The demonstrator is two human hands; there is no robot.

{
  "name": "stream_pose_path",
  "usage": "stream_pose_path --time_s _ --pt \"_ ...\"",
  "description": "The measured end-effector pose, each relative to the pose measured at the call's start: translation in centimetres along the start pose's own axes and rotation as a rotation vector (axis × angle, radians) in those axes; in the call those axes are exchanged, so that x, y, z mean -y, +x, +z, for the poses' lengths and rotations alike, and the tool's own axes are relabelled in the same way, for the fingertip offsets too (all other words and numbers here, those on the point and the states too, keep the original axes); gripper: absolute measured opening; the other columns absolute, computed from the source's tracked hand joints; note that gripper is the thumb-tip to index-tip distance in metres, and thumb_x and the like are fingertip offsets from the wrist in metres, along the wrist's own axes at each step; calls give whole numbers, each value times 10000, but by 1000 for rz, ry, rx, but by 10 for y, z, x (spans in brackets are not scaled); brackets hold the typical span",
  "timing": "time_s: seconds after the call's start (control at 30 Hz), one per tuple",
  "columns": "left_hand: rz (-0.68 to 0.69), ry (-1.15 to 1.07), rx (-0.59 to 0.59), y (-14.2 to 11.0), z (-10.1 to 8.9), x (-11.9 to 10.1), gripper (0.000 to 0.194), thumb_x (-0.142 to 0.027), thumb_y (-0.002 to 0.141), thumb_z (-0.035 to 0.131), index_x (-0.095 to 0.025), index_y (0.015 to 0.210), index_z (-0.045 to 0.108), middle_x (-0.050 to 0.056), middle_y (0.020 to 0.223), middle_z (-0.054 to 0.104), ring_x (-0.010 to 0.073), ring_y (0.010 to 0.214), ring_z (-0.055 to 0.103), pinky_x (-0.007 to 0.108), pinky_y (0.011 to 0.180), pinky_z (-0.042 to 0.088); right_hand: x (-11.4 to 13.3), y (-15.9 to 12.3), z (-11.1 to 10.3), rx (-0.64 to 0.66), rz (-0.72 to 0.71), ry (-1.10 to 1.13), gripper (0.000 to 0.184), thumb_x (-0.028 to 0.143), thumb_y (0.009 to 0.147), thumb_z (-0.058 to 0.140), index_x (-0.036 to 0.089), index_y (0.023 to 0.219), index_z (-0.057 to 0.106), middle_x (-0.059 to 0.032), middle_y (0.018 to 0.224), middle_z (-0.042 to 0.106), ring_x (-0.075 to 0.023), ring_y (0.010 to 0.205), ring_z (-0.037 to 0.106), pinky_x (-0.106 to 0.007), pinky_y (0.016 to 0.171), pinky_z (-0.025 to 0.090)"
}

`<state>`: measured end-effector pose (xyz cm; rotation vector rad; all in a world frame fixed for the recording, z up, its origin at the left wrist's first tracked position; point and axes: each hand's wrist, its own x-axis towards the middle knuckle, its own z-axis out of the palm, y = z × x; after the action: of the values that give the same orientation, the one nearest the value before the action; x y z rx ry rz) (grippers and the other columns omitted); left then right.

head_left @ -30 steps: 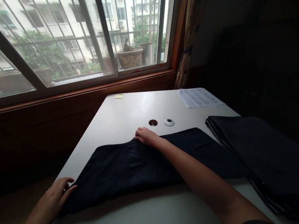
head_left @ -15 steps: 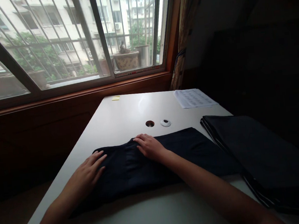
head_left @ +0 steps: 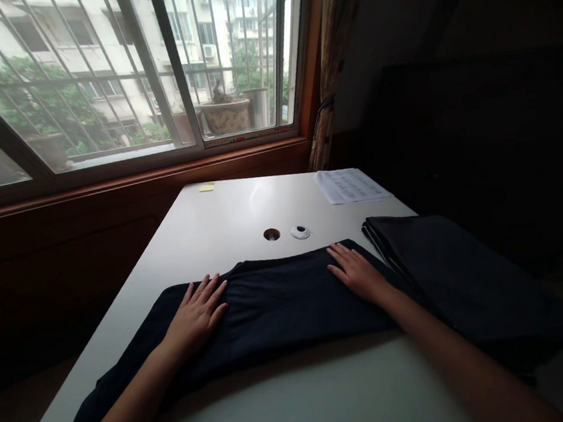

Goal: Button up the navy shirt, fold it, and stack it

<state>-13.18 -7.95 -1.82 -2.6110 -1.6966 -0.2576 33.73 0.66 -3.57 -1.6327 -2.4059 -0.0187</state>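
Both palms down now, the left hand [head_left: 195,319] fingers spread, the right hand [head_left: 359,274] fingers slightly parted, pressing the dark folded cloth [head_left: 282,308] lying across the white table [head_left: 227,220]!

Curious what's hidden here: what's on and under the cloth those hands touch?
The left hand and right hand rest on the dark cloth, which lies on the white table. Anything else beneath is covered.

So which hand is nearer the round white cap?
The right hand, on the navy cloth, near right of the cap; the left hand lies farther off, to its near left.
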Motion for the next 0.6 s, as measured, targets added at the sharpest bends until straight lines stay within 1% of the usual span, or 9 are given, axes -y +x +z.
stream_pose_path --time_s 0.07,0.13,0.2,0.27,0.3,0.37,0.43,0.53,0.6 --pt "7 -10 1 0 -3 0 567 -513 1036 344 -316 1563 274 40 1637 246 292 1515 224 543 1228 180 -24 -12 0 -11 76 -30 600 495 1015 327 176 1517 398 -112 1604 337 -260 1489 301 -490 1205 273" --pt "23 -24 13 1 -9 -2 561 -515 1037 340 -319 1560 283 41 1638 244 307 1518 206 581 1219 173 -39 -21 -1 -15 112 -51 623 496 1009 310 138 1509 409 -125 1599 344 -260 1484 312 -475 1205 281" --pt "57 -45 46 4 -19 -11 550 -514 1042 325 -331 1558 281 31 1640 232 322 1522 182 629 1204 166 -44 -26 -2 -21 129 -72 631 484 1003 304 111 1496 428 -136 1589 360 -266 1475 331 -470 1202 293" --pt "128 -78 94 6 -31 -26 543 -510 1047 311 -346 1562 261 14 1642 222 319 1525 167 646 1199 165 -38 -27 -5 -41 157 -99 610 449 998 305 105 1479 456 -148 1570 391 -283 1463 352 -489 1192 304" --pt "184 -99 125 7 -36 -37 541 -508 1048 309 -355 1564 249 4 1643 218 310 1527 163 636 1206 164 -31 -26 -8 -53 169 -113 596 425 996 308 101 1469 469 -157 1560 404 -294 1459 356 -504 1187 306" --pt "316 -145 185 10 -44 -63 545 -510 1048 313 -366 1567 230 -7 1646 208 285 1528 167 599 1225 158 -7 -22 -13 -76 162 -129 572 379 998 309 88 1460 480 -172 1556 404 -312 1465 342 -529 1184 296" --pt "442 -188 210 12 -47 -90 567 -527 1041 326 -346 1570 235 13 1639 232 274 1525 181 567 1239 141 27 -19 -18 -77 70 -103 568 376 1014 306 88 1483 447 -156 1586 353 -303 1486 296 -522 1194 279" --pt "546 -223 219 13 -40 -119 611 -545 1031 346 -302 1578 227 42 1634 253 274 1519 206 543 1246 127 84 -21 -21 -5 -117 -22 584 432 1030 326 132 1529 379 -111 1629 263 -267 1506 253 -483 1211 262" --pt "559 -224 219 11 -31 -128 645 -549 1025 364 -270 1585 206 64 1634 250 277 1516 214 538 1246 122 111 -26 -19 74 -210 25 605 465 1029 344 148 1545 350 -99 1635 242 -256 1512 237 -475 1217 254"
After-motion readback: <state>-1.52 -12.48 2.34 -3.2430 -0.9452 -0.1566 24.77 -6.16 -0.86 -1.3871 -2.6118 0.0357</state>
